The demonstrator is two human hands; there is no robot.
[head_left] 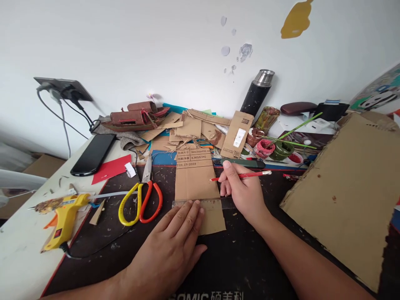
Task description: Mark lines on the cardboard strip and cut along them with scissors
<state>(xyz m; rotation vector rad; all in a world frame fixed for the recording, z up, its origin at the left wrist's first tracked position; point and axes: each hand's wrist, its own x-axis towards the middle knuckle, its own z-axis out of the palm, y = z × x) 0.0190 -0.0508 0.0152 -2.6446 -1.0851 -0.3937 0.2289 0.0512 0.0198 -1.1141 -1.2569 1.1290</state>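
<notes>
A printed piece of cardboard [195, 181] lies flat on the dark mat in front of me. Across its lower part runs a clear ruler [212, 203]. My left hand [176, 239] rests flat with its fingers stretched out, the fingertips pressing on the ruler and cardboard. In my right hand [245, 191] is a red pencil [240, 176], pinched between thumb and fingers. The pencil's tip points left, over the right half of the cardboard; whether it touches the surface I cannot tell. Scissors [145, 191] with yellow and red handles lie to the left of the cardboard.
On the left are a yellow glue gun [67, 221], a black phone [93, 155] and red paper [111, 168]. Behind lie a model boat [134, 118], cardboard scraps [190, 125], a thermos [258, 91] and paint jars [265, 148]. A large cardboard sheet [346, 191] leans at right.
</notes>
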